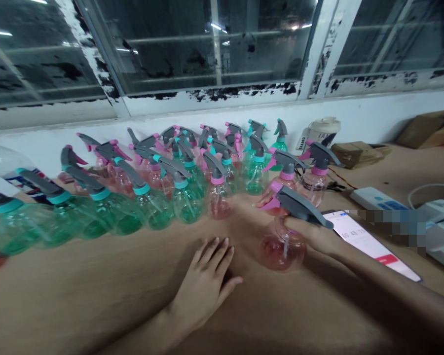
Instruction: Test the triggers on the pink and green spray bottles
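Right of centre on the smooth brown surface (107,301), a transparent pink plastic spray bottle with a grey-and-pink trigger head (281,254) sits in the grasp of the right hand (301,230). Its body is round and squat, with shiny see-through walls, deeper pink towards the bottom, and a pale streak shows inside it. The long grey top piece slopes down to the right over the hand, while the nozzle end is bright pink and points up to the left. Whether the base touches the surface is hard to tell

Beyond it stand crowded rows of similar glossy bottles: translucent green plastic spray bottles with turquoise collars (188,204) run along the front left, and more clear pink plastic spray bottles with pink collars (219,202) stand among and behind them. Near the wall is a white lidded cup with dark lettering (321,132), beside folded brown cardboard (360,154). A flat smartphone with a lit white screen (370,241) lies to the right of the right forearm

The right forearm reaches in from the lower right, the hand closed around the bottle's neck under the trigger head, some fingertips showing on the far side. The left hand (203,283) rests palm down, holding nothing, fingers extended and slightly spread, thumb pointing out to the right
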The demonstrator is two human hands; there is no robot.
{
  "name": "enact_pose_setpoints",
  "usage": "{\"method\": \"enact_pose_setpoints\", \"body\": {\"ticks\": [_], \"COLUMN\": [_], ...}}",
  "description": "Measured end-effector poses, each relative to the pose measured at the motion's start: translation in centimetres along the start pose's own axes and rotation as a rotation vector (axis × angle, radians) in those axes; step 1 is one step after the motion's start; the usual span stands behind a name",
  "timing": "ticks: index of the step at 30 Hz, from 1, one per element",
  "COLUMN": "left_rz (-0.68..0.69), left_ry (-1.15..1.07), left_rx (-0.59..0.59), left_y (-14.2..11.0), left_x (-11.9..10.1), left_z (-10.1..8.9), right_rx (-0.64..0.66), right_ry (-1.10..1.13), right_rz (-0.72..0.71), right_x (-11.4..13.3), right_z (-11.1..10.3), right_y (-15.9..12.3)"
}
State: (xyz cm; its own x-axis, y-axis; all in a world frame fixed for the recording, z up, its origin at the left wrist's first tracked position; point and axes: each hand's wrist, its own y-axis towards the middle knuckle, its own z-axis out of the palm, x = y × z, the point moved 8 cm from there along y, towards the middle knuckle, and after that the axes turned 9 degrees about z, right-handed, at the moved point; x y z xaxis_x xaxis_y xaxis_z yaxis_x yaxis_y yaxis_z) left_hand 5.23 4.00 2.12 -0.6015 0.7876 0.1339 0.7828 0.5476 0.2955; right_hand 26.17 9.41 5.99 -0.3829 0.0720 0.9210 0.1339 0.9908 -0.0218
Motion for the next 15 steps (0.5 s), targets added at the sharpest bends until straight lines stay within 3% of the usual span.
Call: {"method": "enact_pose_setpoints", "body": {"ticks": [7, 15], "left_rz": [0.009, -0.002], "left_ry": [0.023, 0.027], "left_rx": [-0.039, -0.036], "left_y": [-0.5, -0.6], "left_x": [-1.1, -1.2], "left_z": [-0.2, -0.2], "right_rx": [0.077, 0.034], "right_ry": [0.066, 0.068], "right_rz": [0.066, 0.029], "right_x": [-0.2, 0.4], "right_z": [0.5, 0.3], "right_y": [-0.3, -0.3]}}
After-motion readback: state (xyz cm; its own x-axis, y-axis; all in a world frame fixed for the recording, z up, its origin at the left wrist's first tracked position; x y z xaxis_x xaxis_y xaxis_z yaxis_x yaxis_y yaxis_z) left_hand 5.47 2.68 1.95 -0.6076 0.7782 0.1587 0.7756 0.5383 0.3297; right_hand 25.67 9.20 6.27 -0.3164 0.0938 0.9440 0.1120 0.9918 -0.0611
